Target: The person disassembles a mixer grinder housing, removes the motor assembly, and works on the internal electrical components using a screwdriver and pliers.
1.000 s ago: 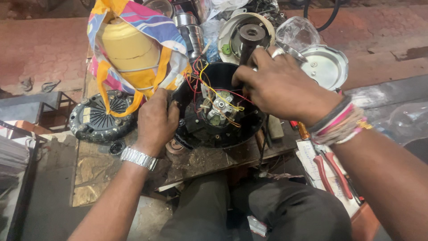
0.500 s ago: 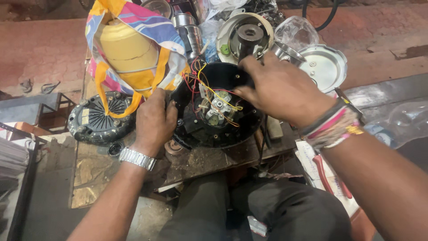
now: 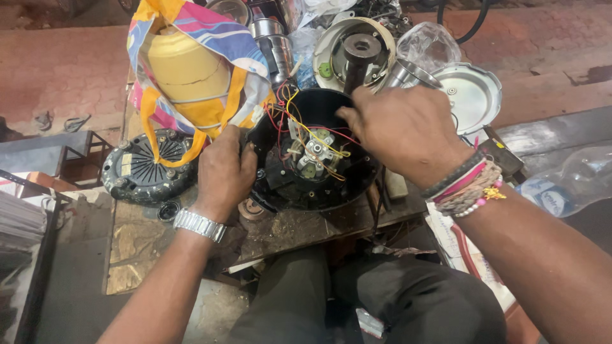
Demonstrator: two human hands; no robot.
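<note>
Steadying the black motor housing (image 3: 312,159) on the table (image 3: 299,226), my left hand (image 3: 223,172) stays clamped on its rim; my right hand (image 3: 401,130) has slid from the far edge down over the wires (image 3: 306,127), fingers curled, grip hidden.

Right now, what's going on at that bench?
A person is working on an opened black appliance housing lying on a worn workbench, its motor and coloured wires exposed. The left hand grips the housing's left rim; the right hand rests on its upper right rim. Beside it stand a yellow jar in a striped bag, a black round finned cover and a metal lid.
</note>
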